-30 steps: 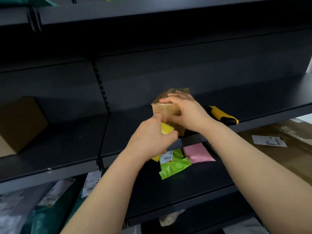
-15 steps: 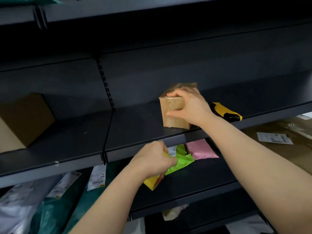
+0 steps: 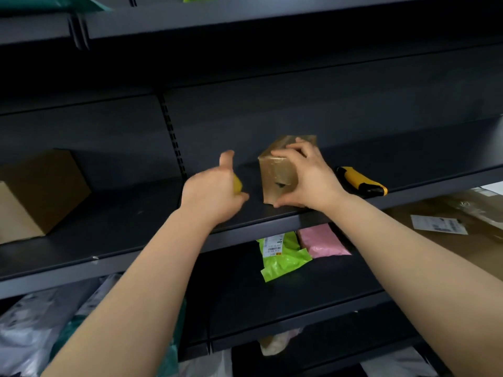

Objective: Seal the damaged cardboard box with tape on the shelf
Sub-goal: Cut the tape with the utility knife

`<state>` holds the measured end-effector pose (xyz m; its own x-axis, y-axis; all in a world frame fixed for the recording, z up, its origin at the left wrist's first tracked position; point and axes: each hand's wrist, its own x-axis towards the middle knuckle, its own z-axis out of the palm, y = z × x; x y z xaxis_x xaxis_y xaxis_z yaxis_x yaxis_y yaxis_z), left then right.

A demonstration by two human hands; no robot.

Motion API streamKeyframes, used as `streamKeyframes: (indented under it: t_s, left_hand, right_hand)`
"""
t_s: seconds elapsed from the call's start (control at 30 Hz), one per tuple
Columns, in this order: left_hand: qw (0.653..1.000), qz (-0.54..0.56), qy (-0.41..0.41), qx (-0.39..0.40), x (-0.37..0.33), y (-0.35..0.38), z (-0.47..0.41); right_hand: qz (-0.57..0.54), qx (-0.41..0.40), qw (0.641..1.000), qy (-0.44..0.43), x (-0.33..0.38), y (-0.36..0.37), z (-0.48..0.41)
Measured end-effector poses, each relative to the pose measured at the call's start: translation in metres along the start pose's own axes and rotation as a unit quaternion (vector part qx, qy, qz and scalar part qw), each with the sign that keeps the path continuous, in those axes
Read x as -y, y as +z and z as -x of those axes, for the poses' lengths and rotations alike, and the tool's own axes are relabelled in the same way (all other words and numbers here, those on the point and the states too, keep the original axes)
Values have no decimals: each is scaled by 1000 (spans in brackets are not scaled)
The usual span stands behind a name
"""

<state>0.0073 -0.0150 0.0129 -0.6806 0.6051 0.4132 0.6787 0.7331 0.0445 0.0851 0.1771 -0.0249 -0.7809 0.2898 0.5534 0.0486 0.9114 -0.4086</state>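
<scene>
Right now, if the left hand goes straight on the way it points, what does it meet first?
The left hand would probably meet the cardboard box held by the right hand; depth unclear.

Head-worn view, forward and down, close to shelf [image 3: 122,221]

This is a parcel storeroom: dark metal shelving [image 3: 272,223] on a slotted upright [image 3: 174,142], a plain carton [image 3: 40,191] at 9 o'clock, labelled green [image 3: 285,261] and pink [image 3: 321,240] mailer bags at 5 o'clock, a labelled big carton [image 3: 473,248] at 3 o'clock, and grey bags [image 3: 27,330] at 7 o'clock.
</scene>
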Motion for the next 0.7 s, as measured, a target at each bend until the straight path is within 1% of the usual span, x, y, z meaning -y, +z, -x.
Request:
streamKeyframes:
  t_s: [0.07, 0.13, 0.2, 0.23, 0.27, 0.3, 0.33, 0.37, 0.4, 0.47, 0.5, 0.53, 0.6, 0.7]
  left_hand:
    - [998, -50, 12, 46, 7, 19, -8]
    - [995, -57, 19, 86, 14, 40, -12]
    - [993, -64, 10, 102, 18, 50, -14]
    - [994, -59, 2, 90, 17, 51, -14]
    - [998, -29, 7, 51, 15, 48, -14]
    - [999, 34, 22, -16, 11, 43, -14]
    - [987, 129, 43, -90, 5, 36, -16]
    - [964, 223, 65, -129, -3, 30, -21]
    - [948, 281, 86, -126, -10, 25, -26]
    - [936, 328, 110, -66, -23, 29, -38]
    - [928, 354, 104, -44, -27, 34, -42]
    - [914, 395, 87, -39, -31, 40, -43]
    - [886, 454, 69, -61, -33, 53, -41]
    - [892, 431, 97, -93, -31, 65, -37]
  right_hand:
    - [-57, -24, 998, -7, -3, -1, -3]
    - [-88, -42, 995, -12, -4, -1, -6]
    - [-97, -33, 995, -9, -4, -3, -6]
    - [-114, -25, 993, -5, -4, -5, -5]
    - [-147, -23, 989, 5, -4, -7, -4]
    - [-191, -26, 981, 18, -4, -9, -2]
    - [-232, -33, 972, 32, -5, -10, -1]
    - [-262, -41, 963, 45, -5, -9, -1]
    - [-285, -47, 956, 54, -5, -8, -1]
    - [-319, -56, 944, 63, -2, -5, -1]
    - [-332, -59, 939, 65, -1, -5, -1]
    - [-345, -63, 934, 65, -1, -4, -1]
    - [-355, -64, 931, 60, -1, -5, 0]
    - [-337, -49, 939, 57, 1, -5, 2]
